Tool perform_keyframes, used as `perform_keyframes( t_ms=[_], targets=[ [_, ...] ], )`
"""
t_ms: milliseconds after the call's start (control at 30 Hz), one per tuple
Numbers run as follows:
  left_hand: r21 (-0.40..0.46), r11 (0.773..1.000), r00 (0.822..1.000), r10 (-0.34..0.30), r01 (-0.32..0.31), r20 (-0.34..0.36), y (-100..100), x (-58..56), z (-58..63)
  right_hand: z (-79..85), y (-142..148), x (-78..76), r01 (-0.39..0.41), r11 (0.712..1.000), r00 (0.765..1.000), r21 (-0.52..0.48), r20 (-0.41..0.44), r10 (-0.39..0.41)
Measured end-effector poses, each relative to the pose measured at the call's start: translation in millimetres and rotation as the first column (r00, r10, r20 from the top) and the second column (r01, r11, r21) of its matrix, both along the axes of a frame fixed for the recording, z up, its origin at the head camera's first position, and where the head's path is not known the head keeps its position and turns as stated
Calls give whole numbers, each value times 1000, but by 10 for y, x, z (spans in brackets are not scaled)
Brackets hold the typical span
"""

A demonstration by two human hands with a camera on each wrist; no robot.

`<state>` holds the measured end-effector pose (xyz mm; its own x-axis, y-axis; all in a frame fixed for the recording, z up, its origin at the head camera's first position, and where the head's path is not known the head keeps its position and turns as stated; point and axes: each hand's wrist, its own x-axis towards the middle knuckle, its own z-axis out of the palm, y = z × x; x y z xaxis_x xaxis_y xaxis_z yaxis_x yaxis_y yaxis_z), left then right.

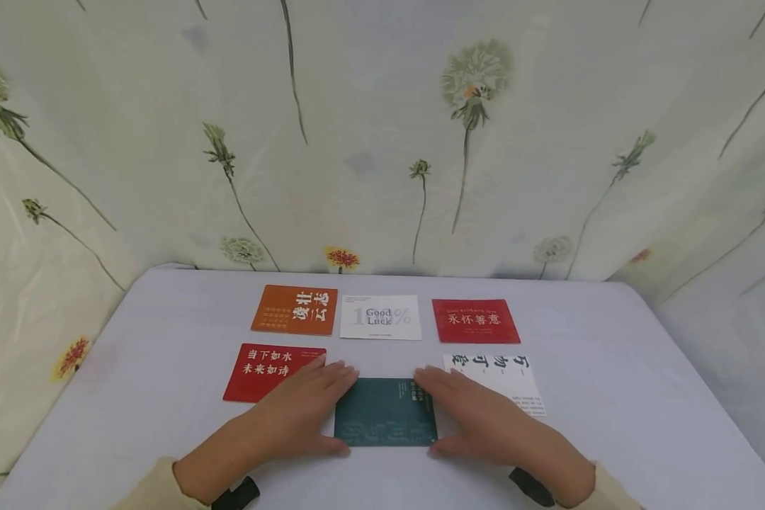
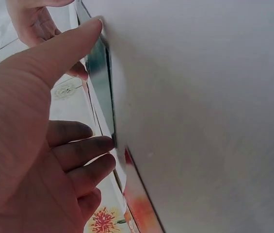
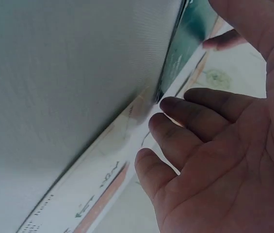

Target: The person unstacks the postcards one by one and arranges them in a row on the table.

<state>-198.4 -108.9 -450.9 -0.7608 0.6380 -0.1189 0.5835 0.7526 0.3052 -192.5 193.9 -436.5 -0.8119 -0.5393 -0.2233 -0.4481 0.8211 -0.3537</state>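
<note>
A dark green card (image 1: pixel 385 412) lies flat on the white table, in the front row. At its left edge is my left hand (image 1: pixel 299 411), with the thumb by the near corner and the fingertips by the far corner. My right hand (image 1: pixel 478 414) mirrors this on the card's right side, its fingers over the far right corner. The left wrist view shows the left fingers and thumb extended along the green card (image 2: pixel 100 82). In the right wrist view, the right fingers are loosely extended beside the green card (image 3: pixel 180 53). Neither hand visibly curls round it.
Left of the green card is a red card (image 1: pixel 261 372), partly under the left hand. A white card (image 1: pixel 503 382) lies partly behind the right hand. The back row has an orange card (image 1: pixel 280 312), a white "Good Luck" card (image 1: pixel 380 329) and another red card (image 1: pixel 474 333).
</note>
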Motion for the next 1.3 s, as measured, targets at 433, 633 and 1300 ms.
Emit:
perform_keyframes(
  t_ms=[433,633,1300],
  targets=[
    [21,1000,1000,-12,12,-4,-24,-15,-23,-78,44,-3,25,1000,1000,-16,-1,-25],
    [12,999,999,-35,35,-37,-46,-25,-20,-104,46,-11,31,999,1000,-23,1,-31],
    [10,997,991,-76,78,-108,-44,-10,-18,-84,34,-23,-34,999,998,-12,-49,33]
  ],
)
